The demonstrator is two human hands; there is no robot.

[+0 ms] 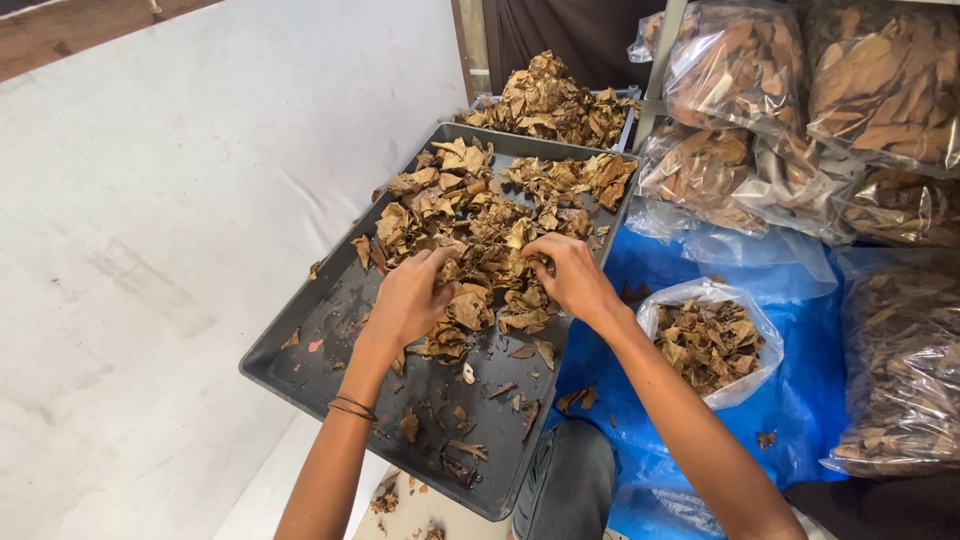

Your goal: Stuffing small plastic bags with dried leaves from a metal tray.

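Dark tray point(300, 355) and clear bag point(745, 385) hold dried leaves point(470, 215).

This looked like a small workroom for sorting dried leaves. A dark tray point(300, 350) of brown leaves point(480, 215) lay in the centre, filled clear plastic bags point(800, 110) were stacked on what was perhaps a shelf at upper right, and a blue tarp point(800, 400) covered the lower right.
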